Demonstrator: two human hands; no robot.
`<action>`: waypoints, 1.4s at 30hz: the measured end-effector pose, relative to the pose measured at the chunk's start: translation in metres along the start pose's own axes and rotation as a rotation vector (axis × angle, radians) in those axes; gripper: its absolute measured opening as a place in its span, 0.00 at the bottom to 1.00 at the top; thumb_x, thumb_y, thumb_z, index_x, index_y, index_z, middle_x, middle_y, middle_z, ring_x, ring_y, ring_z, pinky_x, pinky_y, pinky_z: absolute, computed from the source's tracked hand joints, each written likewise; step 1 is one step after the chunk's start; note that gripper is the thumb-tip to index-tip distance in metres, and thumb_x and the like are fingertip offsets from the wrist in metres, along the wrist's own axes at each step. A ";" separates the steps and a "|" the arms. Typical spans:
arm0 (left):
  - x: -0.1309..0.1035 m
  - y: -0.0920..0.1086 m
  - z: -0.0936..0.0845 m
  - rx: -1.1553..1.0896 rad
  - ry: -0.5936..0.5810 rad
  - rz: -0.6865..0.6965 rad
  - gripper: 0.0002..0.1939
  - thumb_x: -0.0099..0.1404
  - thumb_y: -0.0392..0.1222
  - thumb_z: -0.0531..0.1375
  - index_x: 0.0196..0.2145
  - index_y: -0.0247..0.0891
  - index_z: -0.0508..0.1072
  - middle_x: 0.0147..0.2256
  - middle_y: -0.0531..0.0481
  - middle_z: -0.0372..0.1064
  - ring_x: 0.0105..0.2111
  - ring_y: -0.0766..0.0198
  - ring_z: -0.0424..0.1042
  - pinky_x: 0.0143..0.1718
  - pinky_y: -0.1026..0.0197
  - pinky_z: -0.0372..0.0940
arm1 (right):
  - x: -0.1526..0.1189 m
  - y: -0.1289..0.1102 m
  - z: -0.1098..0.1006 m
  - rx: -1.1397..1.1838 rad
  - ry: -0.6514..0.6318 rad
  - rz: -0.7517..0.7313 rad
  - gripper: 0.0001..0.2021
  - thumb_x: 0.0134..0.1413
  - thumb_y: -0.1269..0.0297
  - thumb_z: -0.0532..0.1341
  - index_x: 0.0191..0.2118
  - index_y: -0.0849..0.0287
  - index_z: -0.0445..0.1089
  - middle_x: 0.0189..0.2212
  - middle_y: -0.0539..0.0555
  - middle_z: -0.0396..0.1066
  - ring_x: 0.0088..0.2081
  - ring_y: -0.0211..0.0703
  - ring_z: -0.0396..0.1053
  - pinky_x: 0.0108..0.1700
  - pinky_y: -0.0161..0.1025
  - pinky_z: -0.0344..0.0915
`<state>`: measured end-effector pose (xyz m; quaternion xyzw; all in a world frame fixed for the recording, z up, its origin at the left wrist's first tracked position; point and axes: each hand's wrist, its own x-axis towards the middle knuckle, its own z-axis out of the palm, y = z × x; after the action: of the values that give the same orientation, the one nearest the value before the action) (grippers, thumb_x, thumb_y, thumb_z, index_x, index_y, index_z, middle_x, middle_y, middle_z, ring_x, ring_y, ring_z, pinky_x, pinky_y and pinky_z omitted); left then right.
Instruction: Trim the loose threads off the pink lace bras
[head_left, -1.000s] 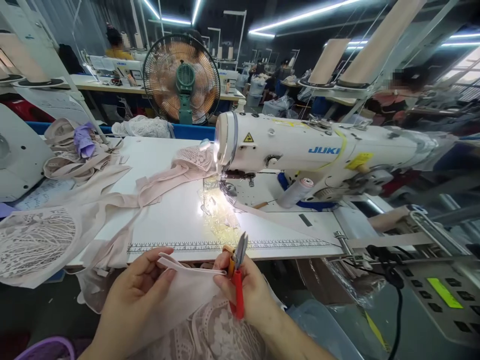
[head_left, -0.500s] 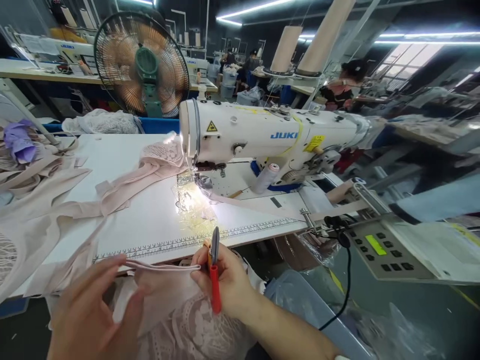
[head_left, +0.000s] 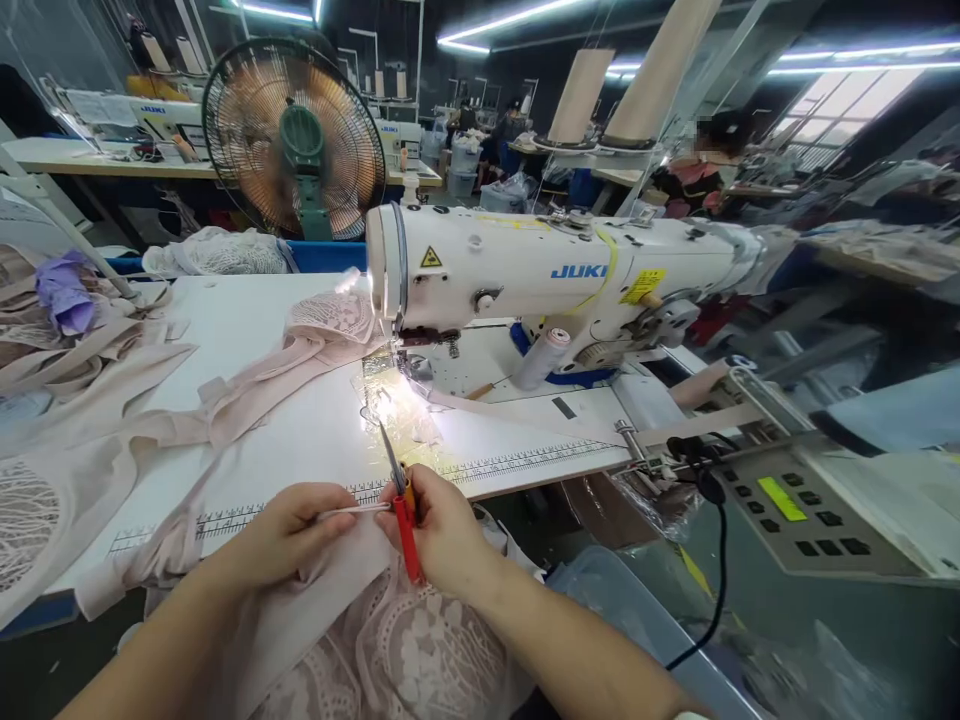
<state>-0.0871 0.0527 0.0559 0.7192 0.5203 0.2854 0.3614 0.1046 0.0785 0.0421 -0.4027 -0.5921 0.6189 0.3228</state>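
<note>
My right hand [head_left: 442, 535] is closed around red-handled scissors [head_left: 406, 535], whose blades point up and away toward the machine. Its thumb and fingertips also pinch the edge of a pale pink lace bra [head_left: 442, 640]. A short way to the left, my left hand [head_left: 300, 530] pinches the same folded edge, so a stretch of it runs between both hands. The bra's lace cups hang below, over my lap. Beyond my hands stands a white JUKI sewing machine [head_left: 510, 265] with its lamp lit, more pink lace fabric [head_left: 334, 315] lying beside its needle.
A printed ruler strip [head_left: 517, 460] runs along the front of the white table [head_left: 247, 300]. Pink pieces [head_left: 97, 430] pile up at left. Behind stands a fan [head_left: 300, 135]. At right are a control panel [head_left: 795, 510] and a clear plastic bin [head_left: 622, 600].
My left hand has come in from the lower left, closing on the bra's edge near my right hand. The scissors have tilted to the left.
</note>
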 end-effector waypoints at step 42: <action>0.017 -0.038 -0.020 -0.899 -0.082 -0.392 0.16 0.48 0.52 0.70 0.21 0.36 0.74 0.19 0.55 0.72 0.18 0.71 0.65 0.19 0.70 0.58 | -0.003 -0.031 -0.044 -0.549 -0.446 0.001 0.15 0.48 0.54 0.62 0.27 0.57 0.57 0.26 0.47 0.62 0.27 0.37 0.58 0.28 0.33 0.54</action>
<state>-0.1184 0.0813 0.0364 0.3913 0.4564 0.3797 0.7031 0.1420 0.0993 0.0739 -0.3295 -0.7922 0.5095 0.0651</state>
